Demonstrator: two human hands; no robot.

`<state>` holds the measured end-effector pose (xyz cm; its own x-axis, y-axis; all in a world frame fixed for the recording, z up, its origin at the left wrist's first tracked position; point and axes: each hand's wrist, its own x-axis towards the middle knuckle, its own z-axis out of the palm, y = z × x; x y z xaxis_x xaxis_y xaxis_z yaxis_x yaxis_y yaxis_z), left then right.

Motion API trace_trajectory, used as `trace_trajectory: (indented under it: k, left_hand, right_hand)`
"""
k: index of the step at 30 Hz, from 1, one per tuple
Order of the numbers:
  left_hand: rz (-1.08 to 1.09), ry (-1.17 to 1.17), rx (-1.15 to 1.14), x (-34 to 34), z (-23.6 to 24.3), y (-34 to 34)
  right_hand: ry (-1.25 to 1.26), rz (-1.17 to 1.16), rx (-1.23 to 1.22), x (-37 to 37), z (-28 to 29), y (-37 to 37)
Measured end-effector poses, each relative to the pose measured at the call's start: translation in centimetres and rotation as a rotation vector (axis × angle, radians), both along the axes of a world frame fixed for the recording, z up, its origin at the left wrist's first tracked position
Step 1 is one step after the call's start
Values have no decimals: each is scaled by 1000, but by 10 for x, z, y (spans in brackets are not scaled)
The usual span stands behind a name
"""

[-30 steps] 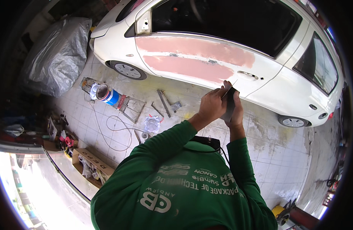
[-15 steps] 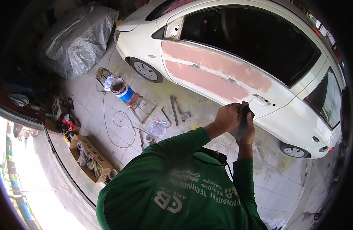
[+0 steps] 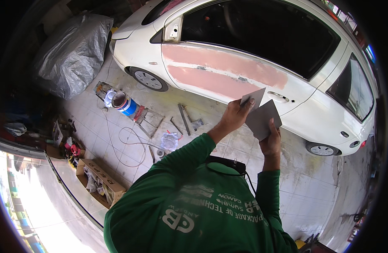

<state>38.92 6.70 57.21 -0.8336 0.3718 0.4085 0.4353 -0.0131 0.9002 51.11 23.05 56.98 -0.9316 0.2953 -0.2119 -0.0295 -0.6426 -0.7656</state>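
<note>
Currently, a square grey sheet (image 3: 261,121) is clamped in the right hand (image 3: 270,142) and a partly covered grey plate (image 3: 255,97) in the left hand (image 3: 236,114); the 2 hands are apart, seen against a white car (image 3: 322,122). The plate blocks the view of the door's sill near a pink patch (image 3: 206,82). Leftward, a blue-banded bucket (image 3: 127,107) stands by a low frame (image 3: 151,122), with a cardboard box (image 3: 102,173) and silver tarpaulin (image 3: 74,55) farther out. The green shirt (image 3: 227,206) hides floor (image 3: 305,194) below.

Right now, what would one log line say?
left hand: holds lighter grey sheet | right hand: holds darker grey sheet | beyond: white car, pink-patched door
</note>
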Motion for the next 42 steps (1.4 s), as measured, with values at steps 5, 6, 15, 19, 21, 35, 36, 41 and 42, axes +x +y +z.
trace_trajectory:
  k: [5,6,15,19,21,35,36,41,42]
  left_hand:
    - [-216,-509,548,-16,-2,-9]
    - [-188,-387,487,-9,8,-6]
    - [-94,83,-110,12,-42,-15]
    - [-381,-569,159,33,31,-21]
    - [-491,-628,41,34,44,-28]
    - [-706,-310,-268,-4,5,-45]
    - [-684,-406,-141,-5,-6,-46]
    - [-598,-910,476,26,20,-16]
    - [-554,-881,549,32,30,-11]
  right_hand:
    - [14,-116,-88,-5,16,-24]
    - [22,-158,-108,-5,19,-25]
    - [47,-379,274,-18,11,-34]
    - [28,-301,227,-10,27,-20]
    - [67,-218,458,-8,17,-4]
    - [-4,37,547,22,52,-11]
    - [21,-12,479,24,56,-12]
    - [28,38,454,28,41,-15]
    - [17,42,437,27,39,-18]
